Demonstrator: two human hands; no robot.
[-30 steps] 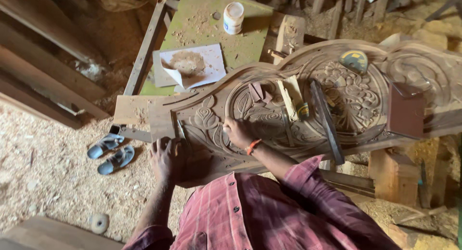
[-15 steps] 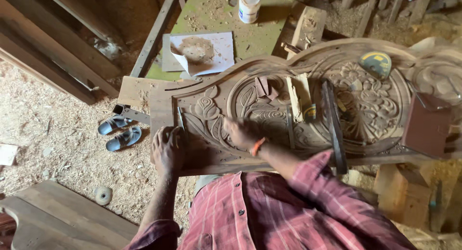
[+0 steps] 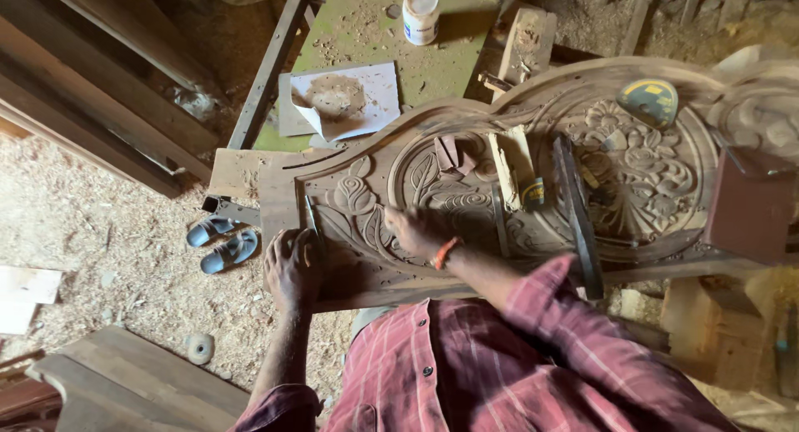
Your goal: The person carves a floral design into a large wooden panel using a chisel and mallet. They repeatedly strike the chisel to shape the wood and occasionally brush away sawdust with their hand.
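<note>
head view: carved wooden panel is laid flat across a green counter. left hand is closed on a chisel; right hand is pressed on carving, grip unclear. sawdust-covered floor, blue sandals noted.

1. Shirt: red/maroon plaid, thin pale check lines, button front with dark buttons.
2. Sleeves: long, rolled up, forearms bare.
3. Right wrist: orange band.
4. Hands: bare, no gloves, no rings visible.
</note>
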